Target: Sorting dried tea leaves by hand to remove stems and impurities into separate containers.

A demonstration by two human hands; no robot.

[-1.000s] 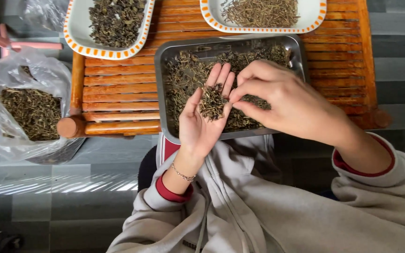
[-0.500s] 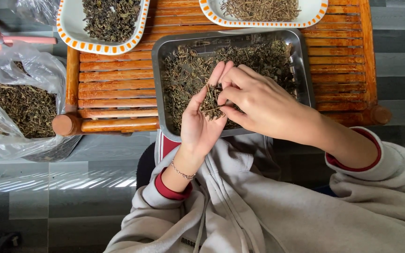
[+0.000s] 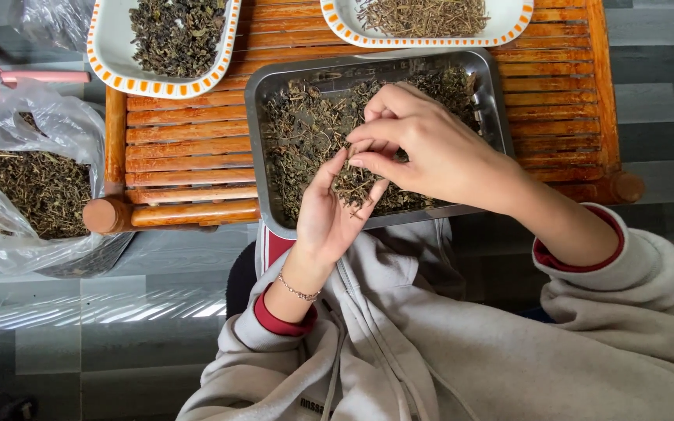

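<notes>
Head view, looking straight down: the left hand [image 3: 329, 210] is cupped palm-up over the near edge of the steel tray [image 3: 257, 101], holding a small heap of dried leaves [image 3: 354, 183]. The right hand [image 3: 423, 148] hovers just above it with fingertips pinched together, picking at something in that heap; can't tell exactly which bit.

The tray sits on a slatted wooden bench [image 3: 189, 148], full of the same loose leaf and stem mix. At the far side are two orange-rimmed dishes: the left dish [image 3: 103, 54] holds darker leaf, the right dish [image 3: 509, 19] paler stems. A clear plastic bag [image 3: 9, 140] of more dried stuff sits off to the left.

My take for sorting well: keep the palm over the tray so strays fall back in, and pinch single stems rather than clumps.
</notes>
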